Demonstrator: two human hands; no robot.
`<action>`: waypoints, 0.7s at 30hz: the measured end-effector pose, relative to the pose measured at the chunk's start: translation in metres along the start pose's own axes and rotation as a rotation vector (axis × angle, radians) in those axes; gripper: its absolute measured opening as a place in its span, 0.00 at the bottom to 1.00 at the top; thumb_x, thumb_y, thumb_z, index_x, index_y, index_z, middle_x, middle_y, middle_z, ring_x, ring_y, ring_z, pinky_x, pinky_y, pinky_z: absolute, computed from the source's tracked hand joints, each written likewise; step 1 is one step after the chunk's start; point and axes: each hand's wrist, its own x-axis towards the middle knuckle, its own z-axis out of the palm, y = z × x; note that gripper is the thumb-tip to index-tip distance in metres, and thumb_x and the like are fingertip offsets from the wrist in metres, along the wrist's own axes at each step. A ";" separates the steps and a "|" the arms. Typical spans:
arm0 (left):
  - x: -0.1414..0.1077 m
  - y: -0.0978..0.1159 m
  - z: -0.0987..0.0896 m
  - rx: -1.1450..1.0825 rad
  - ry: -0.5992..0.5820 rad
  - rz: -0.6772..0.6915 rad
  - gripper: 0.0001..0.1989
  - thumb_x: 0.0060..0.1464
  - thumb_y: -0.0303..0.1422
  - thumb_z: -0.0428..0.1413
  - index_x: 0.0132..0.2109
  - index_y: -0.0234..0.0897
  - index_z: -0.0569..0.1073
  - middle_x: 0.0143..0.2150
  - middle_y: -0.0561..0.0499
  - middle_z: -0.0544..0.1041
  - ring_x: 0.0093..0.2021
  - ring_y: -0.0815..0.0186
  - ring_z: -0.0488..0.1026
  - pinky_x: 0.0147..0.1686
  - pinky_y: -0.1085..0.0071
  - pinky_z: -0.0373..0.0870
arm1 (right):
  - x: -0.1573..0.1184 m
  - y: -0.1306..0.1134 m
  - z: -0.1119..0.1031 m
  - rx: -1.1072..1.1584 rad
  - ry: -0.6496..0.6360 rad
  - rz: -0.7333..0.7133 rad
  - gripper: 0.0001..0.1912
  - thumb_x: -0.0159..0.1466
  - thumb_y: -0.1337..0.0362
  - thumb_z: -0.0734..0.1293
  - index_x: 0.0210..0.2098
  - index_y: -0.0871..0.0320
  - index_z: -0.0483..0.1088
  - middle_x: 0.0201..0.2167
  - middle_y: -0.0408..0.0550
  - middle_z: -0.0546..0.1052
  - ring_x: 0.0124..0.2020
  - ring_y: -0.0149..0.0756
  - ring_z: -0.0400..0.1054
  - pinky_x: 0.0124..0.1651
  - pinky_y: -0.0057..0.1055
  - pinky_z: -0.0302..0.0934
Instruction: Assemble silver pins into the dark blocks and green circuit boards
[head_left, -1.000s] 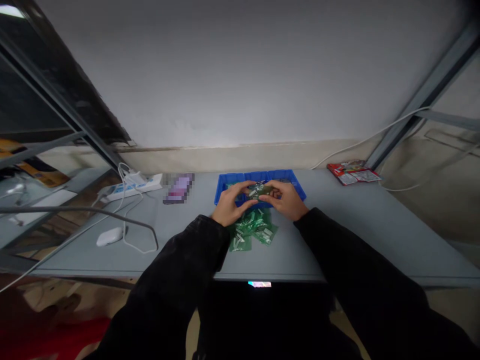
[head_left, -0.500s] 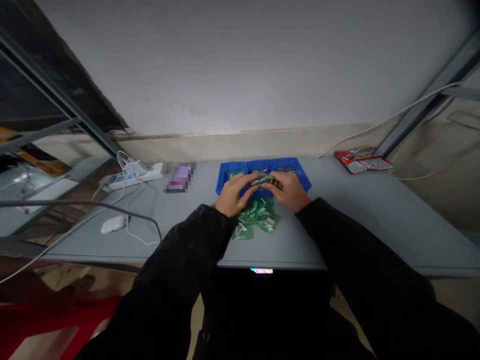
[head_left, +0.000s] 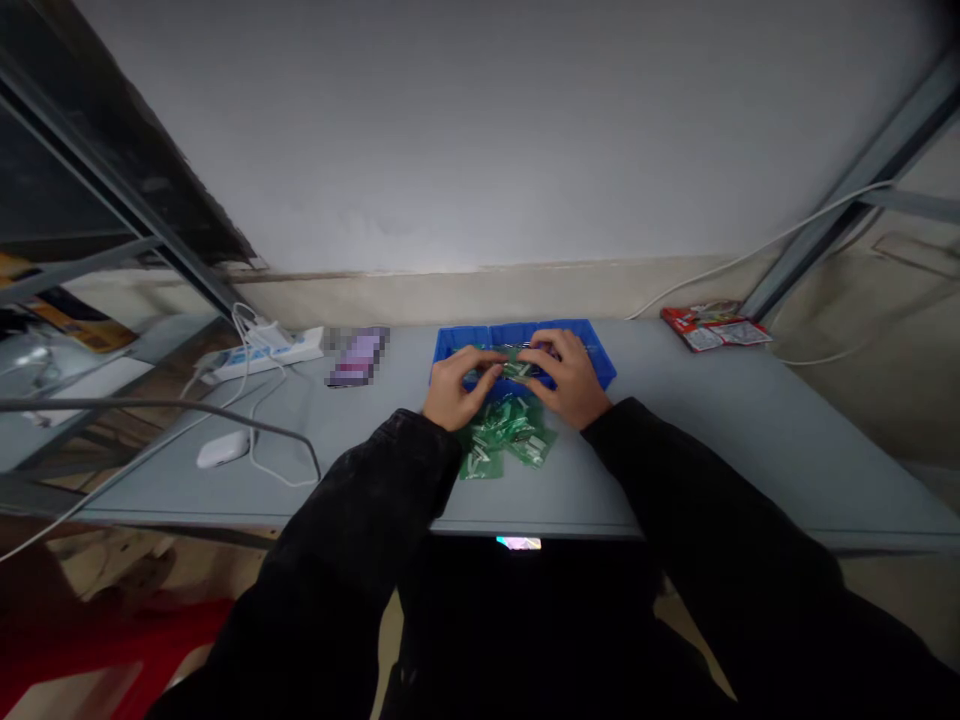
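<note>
Green bagged part point(head_left: 517, 369) is held right above the blue divided tray point(head_left: 457, 340), and on my feed the left hand point(head_left: 456, 385) and right hand point(head_left: 570, 378) both have their grip closed on it, fingers curled. More green bags point(head_left: 504, 436) lie heaped on the bench point(head_left: 720, 440), just in front of the tray.

Looks like a small workshop/assembly spot: grey bench point(head_left: 712, 420), blue parts tray point(head_left: 450, 342), pwr strip point(head_left: 262, 355), steel shelving point(head_left: 127, 215), bare wall point(head_left: 465, 150).
</note>
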 end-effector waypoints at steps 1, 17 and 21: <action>0.000 0.000 0.000 -0.004 -0.028 -0.003 0.10 0.68 0.36 0.57 0.47 0.37 0.80 0.38 0.50 0.81 0.37 0.67 0.77 0.42 0.69 0.73 | 0.000 0.000 0.001 -0.011 0.002 -0.002 0.07 0.68 0.65 0.68 0.46 0.54 0.75 0.47 0.52 0.74 0.46 0.45 0.66 0.50 0.44 0.60; 0.002 -0.008 -0.002 0.132 -0.086 0.048 0.12 0.64 0.44 0.60 0.44 0.40 0.79 0.41 0.49 0.80 0.44 0.59 0.73 0.49 0.59 0.69 | 0.003 -0.009 0.004 0.046 0.046 0.019 0.12 0.74 0.61 0.62 0.34 0.57 0.71 0.33 0.48 0.78 0.38 0.42 0.66 0.44 0.39 0.54; 0.005 -0.015 -0.009 0.158 0.014 -0.082 0.09 0.64 0.39 0.60 0.47 0.40 0.78 0.37 0.51 0.81 0.41 0.60 0.76 0.51 0.59 0.69 | 0.005 -0.013 0.001 0.101 0.056 0.063 0.09 0.74 0.60 0.64 0.44 0.58 0.72 0.37 0.49 0.78 0.40 0.42 0.67 0.46 0.39 0.57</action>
